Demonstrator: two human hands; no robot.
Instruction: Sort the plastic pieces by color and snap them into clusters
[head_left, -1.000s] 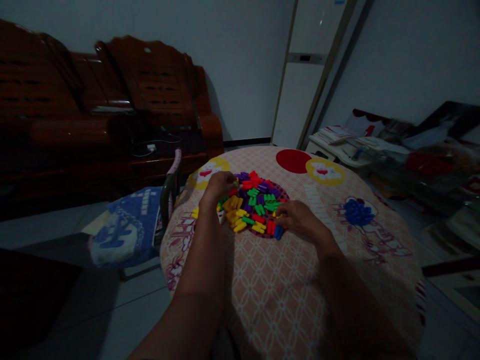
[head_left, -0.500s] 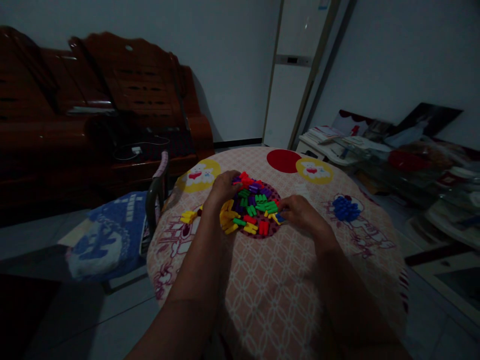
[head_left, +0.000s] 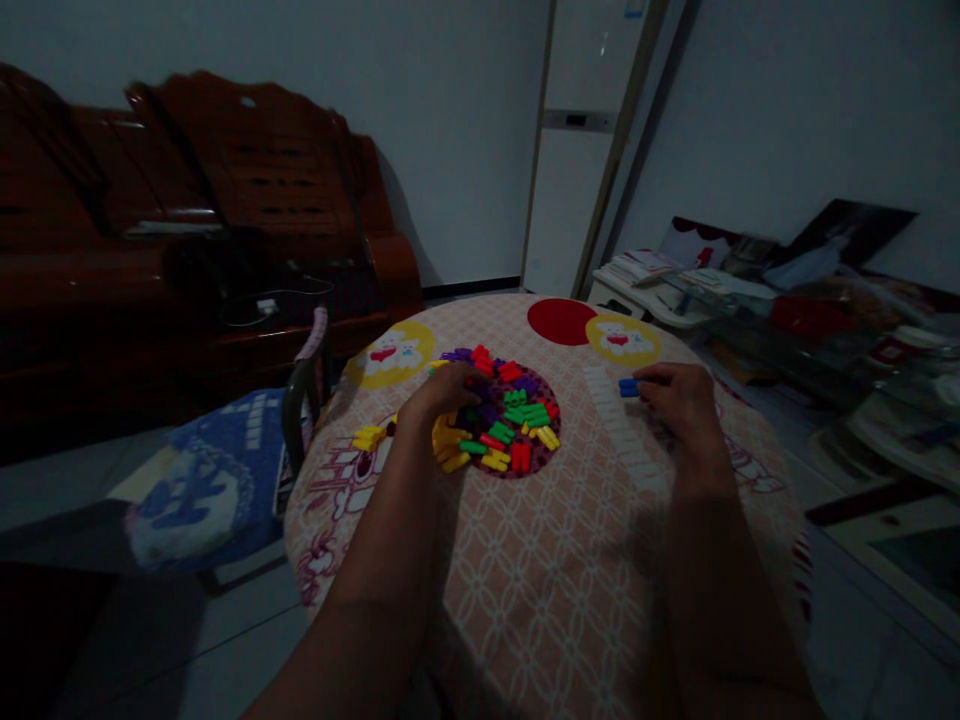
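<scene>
My right hand [head_left: 679,400] pinches a blue plastic building block [head_left: 628,387], shaped like two joined rods, over the right part of the table. My left hand [head_left: 442,390] lies on the left side of a pile of similar blocks, its fingers slightly apart and partly hidden among dark purple pieces. Around it are red blocks [head_left: 510,372], green blocks [head_left: 531,414] and yellow blocks [head_left: 495,460]. Another yellow block [head_left: 368,438] sits left of my left forearm. The blue cluster at the right is hidden behind my right hand and forearm.
The round table has a patterned pink cloth [head_left: 540,580]. A chair with a blue cushion [head_left: 217,480] stands at the left, before a wooden sofa [head_left: 262,180]. At the right is a cluttered glass table [head_left: 795,350]. A tall white cabinet-like unit [head_left: 574,180] stands behind.
My right hand has moved right, away from the pile, carrying a blue block. My left hand stays at the pile's left side, slightly lower.
</scene>
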